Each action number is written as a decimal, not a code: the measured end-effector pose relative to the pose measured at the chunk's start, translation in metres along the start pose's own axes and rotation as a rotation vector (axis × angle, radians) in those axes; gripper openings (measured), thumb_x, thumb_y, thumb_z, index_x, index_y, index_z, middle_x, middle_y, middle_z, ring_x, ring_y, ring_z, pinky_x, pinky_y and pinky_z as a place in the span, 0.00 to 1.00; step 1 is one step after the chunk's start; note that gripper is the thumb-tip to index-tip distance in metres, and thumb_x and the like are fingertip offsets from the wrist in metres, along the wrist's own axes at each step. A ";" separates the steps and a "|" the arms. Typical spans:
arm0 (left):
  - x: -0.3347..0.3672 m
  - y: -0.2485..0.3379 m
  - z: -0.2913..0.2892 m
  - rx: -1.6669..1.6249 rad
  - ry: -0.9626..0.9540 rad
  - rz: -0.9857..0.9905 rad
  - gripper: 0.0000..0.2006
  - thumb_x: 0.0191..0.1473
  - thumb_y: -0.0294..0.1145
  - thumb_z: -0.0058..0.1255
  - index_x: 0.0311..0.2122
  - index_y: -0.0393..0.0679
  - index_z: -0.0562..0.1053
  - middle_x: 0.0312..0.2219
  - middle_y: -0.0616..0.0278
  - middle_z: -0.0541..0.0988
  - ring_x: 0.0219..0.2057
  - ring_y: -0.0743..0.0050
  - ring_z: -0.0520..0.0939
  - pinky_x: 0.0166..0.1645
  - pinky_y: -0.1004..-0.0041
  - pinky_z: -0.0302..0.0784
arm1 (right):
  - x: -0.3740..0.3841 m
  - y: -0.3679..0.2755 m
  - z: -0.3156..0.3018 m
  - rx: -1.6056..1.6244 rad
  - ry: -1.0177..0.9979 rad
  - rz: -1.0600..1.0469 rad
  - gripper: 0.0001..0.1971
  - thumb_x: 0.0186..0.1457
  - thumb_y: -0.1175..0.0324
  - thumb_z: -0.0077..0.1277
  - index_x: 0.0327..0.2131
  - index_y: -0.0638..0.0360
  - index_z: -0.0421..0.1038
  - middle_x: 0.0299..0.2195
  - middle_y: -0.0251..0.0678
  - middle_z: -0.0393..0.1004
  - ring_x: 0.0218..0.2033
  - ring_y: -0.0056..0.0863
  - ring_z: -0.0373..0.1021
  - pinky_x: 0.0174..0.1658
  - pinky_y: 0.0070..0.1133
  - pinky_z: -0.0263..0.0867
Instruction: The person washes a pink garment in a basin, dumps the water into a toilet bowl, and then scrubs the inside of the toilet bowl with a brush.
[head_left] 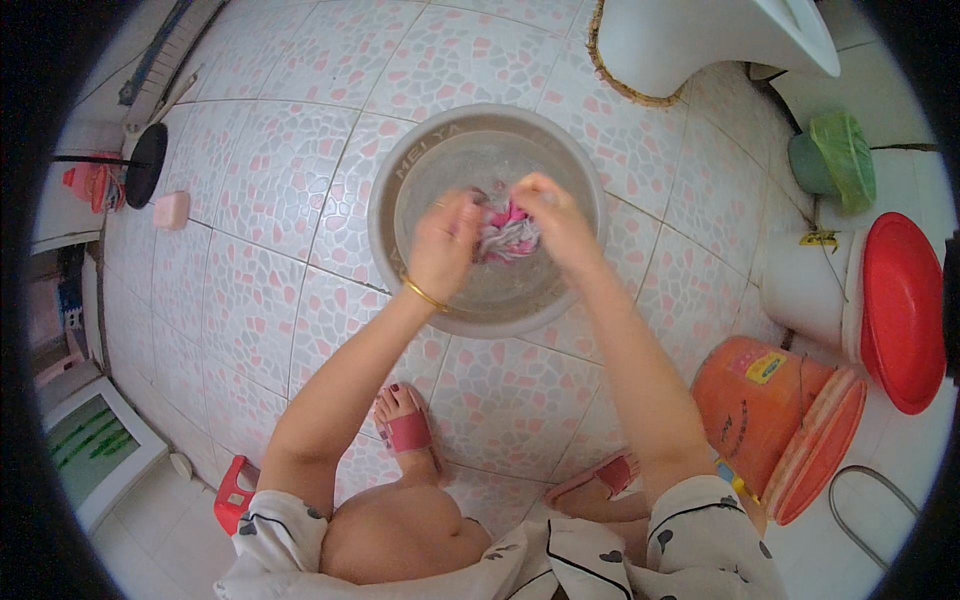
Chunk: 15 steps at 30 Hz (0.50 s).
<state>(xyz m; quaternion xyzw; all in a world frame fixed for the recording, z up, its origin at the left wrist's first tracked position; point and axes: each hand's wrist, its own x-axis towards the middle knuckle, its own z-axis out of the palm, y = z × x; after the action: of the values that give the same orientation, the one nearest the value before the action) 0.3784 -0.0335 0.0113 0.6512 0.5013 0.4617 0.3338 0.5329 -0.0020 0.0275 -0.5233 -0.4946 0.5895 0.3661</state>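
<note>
At right, a red basin (905, 310) tops a white bucket (808, 285) beside an orange bucket (750, 400); beyond them stands a green bin (808, 165) with a yellow-green liner (847, 155). At left, a pink block (172, 210) lies on pebble-patterned floor tiles (245, 310).

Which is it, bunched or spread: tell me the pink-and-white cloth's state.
Bunched: the cloth shows crumpled folds between left hand and right hand.

From the basin (383, 215), tiled floor (300, 110) is offering passage at ten o'clock; an orange bucket (755, 405) is blocking four.
</note>
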 end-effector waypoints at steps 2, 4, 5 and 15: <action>-0.001 -0.015 -0.015 0.061 0.056 -0.262 0.14 0.55 0.34 0.36 0.30 0.34 0.71 0.25 0.50 0.73 0.28 0.57 0.73 0.32 0.69 0.66 | -0.006 -0.006 -0.014 0.101 -0.047 0.061 0.05 0.47 0.70 0.44 0.30 0.56 0.65 0.28 0.29 0.67 0.33 0.18 0.63 0.39 0.18 0.57; 0.002 -0.024 -0.033 0.187 -0.042 -0.175 0.16 0.57 0.37 0.35 0.34 0.36 0.72 0.25 0.52 0.73 0.26 0.62 0.73 0.32 0.70 0.67 | -0.014 -0.011 -0.021 0.171 -0.091 -0.014 0.12 0.46 0.72 0.46 0.36 0.54 0.61 0.34 0.29 0.64 0.39 0.18 0.60 0.42 0.18 0.56; 0.003 -0.028 -0.038 0.114 -0.010 -0.188 0.17 0.57 0.38 0.34 0.33 0.36 0.73 0.25 0.53 0.73 0.25 0.64 0.73 0.32 0.70 0.67 | -0.013 -0.001 -0.026 0.057 -0.099 -0.079 0.17 0.44 0.72 0.48 0.40 0.54 0.58 0.38 0.31 0.64 0.40 0.21 0.61 0.42 0.20 0.57; 0.025 0.025 -0.056 -0.366 -0.055 -0.453 0.13 0.56 0.31 0.39 0.44 0.39 0.68 0.36 0.62 0.73 0.36 0.77 0.75 0.38 0.80 0.71 | -0.022 0.014 -0.038 -1.218 -0.335 -0.186 0.21 0.40 0.61 0.55 0.40 0.57 0.67 0.39 0.46 0.67 0.41 0.42 0.64 0.44 0.30 0.60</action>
<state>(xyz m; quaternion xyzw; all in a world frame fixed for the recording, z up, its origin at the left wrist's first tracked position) 0.3367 -0.0173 0.0596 0.4639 0.5331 0.4404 0.5538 0.5751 -0.0191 0.0214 -0.4932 -0.8350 0.2423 -0.0296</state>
